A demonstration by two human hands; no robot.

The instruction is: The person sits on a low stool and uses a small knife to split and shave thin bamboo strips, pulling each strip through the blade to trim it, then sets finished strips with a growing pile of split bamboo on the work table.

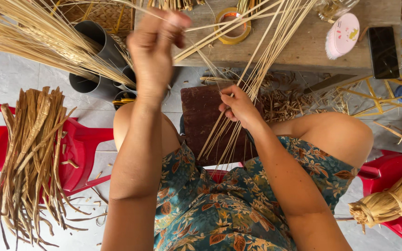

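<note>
Item: bundle of thin pale split-cane strips [257, 69], worked by my two bare hands.

I see my right hand [238, 106] closed around the strips low down, above the dark brown wooden board [201, 116] on my lap; my left hand [154, 46] is raised, fingers pinched shut on a single strip. Nearby: yellow tape roll [232, 25] on the wooden table [303, 51], grey plastic pipes [94, 56], flat brown dried-leaf strips [33, 153] across a red plastic chair [82, 148].

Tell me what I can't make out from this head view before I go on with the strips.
- Left hand: motion-blurred; its fingertip grip on the thin strip is unclear.
- Bundle of thin strips: upper ends cut off by the top edge.
- Right hand: its palm side is turned away.
- Grey tubes: contents hidden by straw and the left arm.
- Roll of tape: partly crossed by strips.
</note>
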